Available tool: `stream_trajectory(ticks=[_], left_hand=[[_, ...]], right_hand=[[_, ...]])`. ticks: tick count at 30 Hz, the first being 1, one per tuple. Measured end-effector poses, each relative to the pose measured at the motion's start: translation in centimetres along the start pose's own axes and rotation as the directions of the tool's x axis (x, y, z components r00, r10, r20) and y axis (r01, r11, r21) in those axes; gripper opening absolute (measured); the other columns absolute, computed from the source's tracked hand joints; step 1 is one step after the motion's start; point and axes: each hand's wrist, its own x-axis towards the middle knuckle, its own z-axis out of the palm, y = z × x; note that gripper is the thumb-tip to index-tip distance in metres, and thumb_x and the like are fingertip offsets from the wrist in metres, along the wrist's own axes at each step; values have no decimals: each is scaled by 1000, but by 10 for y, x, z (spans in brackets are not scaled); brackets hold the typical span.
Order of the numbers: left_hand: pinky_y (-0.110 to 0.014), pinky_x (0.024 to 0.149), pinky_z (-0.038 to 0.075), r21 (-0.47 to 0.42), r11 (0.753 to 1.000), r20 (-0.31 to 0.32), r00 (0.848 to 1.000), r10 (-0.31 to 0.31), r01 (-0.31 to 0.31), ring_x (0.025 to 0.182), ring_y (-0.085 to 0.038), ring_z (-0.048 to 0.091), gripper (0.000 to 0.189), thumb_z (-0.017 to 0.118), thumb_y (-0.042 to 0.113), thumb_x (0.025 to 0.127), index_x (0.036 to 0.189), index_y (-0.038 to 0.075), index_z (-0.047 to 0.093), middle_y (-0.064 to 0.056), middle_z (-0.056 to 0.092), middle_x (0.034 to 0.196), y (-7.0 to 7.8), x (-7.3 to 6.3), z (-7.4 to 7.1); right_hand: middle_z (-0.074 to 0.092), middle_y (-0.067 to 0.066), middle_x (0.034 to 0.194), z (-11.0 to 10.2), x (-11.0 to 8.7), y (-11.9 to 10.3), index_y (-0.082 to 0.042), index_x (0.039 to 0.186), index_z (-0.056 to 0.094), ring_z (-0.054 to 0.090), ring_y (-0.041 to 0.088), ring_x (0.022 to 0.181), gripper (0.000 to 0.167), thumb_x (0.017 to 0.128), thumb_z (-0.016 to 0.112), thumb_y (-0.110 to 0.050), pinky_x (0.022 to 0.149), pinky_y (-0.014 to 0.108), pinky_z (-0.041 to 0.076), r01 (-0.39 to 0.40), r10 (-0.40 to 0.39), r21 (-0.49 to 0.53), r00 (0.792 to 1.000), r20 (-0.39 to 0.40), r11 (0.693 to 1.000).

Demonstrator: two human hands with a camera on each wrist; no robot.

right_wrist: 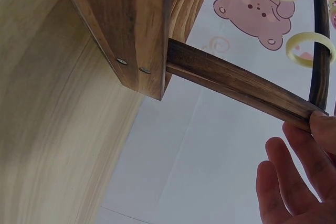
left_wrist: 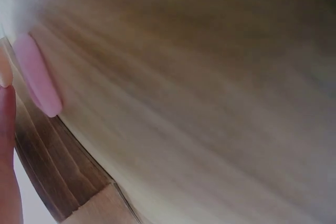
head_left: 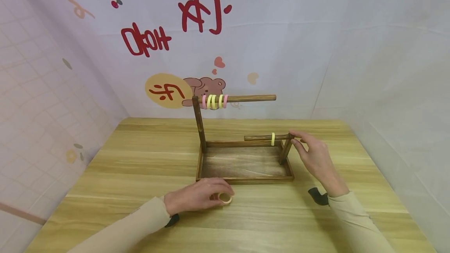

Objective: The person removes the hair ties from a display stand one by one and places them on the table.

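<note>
My left hand [head_left: 202, 195] pinches a small ring [head_left: 229, 201] between thumb and fingers, close over the table in front of the stand. The ring looks pale in the head view; a pink ring [left_wrist: 38, 77] shows beside the fingertips [left_wrist: 5, 69] in the left wrist view. My right hand [head_left: 315, 158] grips the top of the short post [right_wrist: 236, 83] of the wooden stand, where the lower rod [head_left: 258, 138] joins it. One yellow ring [head_left: 272, 139] hangs on that lower rod. Several pink and yellow rings [head_left: 213, 102] hang near the post end of the upper rod [head_left: 253, 98].
The stand's shallow tray base [head_left: 242, 163] sits on the wood-grain table [head_left: 147, 159]. A tall post [head_left: 199, 126] rises at its left. White printed cloth [head_left: 288, 50] hangs behind and at both sides. Dark pieces [head_left: 318, 196] show by both wrists.
</note>
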Motion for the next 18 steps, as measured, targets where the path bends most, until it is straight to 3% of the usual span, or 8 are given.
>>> stream_trajectory(ticks=[13,18], left_hand=[[-20,101,49,101,995,42,999,4,-9,121,-9,60,37,79,16,95,130,11,68,2,66,131,0,1,0],[-15,95,49,93,995,56,998,14,-19,117,-10,61,38,78,16,95,131,9,68,-1,64,135,0,0,1]], right_hand=[[75,21,112,0,0,1,2,122,72,73,45,93,33,90,75,9,74,59,59,9,-9,5,1000,-3,1000],[75,21,113,0,0,0,2,122,71,73,44,93,33,90,75,9,75,59,59,12,-12,4,1000,-2,1000]])
